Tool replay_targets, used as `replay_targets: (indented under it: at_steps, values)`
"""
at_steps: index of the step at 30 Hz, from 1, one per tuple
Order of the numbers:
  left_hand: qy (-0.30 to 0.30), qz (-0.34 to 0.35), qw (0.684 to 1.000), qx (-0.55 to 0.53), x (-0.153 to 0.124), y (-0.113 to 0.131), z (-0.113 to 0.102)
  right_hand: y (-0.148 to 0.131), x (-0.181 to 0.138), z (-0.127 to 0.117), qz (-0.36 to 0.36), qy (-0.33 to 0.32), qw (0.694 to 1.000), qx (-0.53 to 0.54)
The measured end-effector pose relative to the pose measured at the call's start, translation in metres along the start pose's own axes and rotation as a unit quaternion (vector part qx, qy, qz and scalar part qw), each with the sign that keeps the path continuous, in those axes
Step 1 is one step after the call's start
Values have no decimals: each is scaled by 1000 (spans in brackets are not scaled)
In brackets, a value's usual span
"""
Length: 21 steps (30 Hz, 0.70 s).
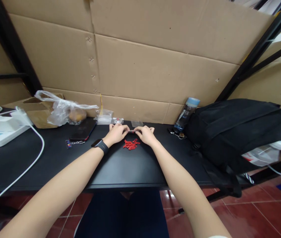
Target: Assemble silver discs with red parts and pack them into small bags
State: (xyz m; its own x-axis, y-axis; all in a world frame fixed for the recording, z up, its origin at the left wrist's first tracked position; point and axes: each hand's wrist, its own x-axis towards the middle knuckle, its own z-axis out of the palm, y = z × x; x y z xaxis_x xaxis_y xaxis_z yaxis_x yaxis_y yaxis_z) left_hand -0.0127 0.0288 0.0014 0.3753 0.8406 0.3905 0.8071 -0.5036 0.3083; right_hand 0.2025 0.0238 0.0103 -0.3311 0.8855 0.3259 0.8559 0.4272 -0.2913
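Note:
Both hands meet over the black desk [125, 168], pinching opposite ends of a small, thin clear plastic bag [132, 131] with a dark reddish tint. What lies inside it is too small to make out. My left hand [117, 133], with a black watch on its wrist, has its fingers closed on the left end. Its right end is between the thumb and fingers of my right hand [145, 134]. Just in front of the hands lies a loose pile of red cords [130, 144]. Behind them are a stack of clear plastic bags [104, 117] and a flat clear bag [137, 123].
To the left are a phone [83, 129], a keychain [74, 142], a tied plastic bag [66, 110] and a white cable [39, 155]. A bottle [186, 114] and a black backpack [234, 132] stand right. Cardboard [140, 66] walls the back.

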Motion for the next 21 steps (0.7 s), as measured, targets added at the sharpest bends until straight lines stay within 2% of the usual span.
replay_targets:
  at_steps: [5,9,15,21]
  values:
    - [17,-28,999,-8,1,1,-1,-2,0,-1,22,9,998,49]
    - [9,-40,999,-17,2,-2,3,0,0,3,17,4,999,52]
    - [2,-55,998,-30,3,-3,6,-1,4,7,45,22,998,48]
    - [34,-48,998,38,-3,5,-3,-7,4,9,56,12,998,34]
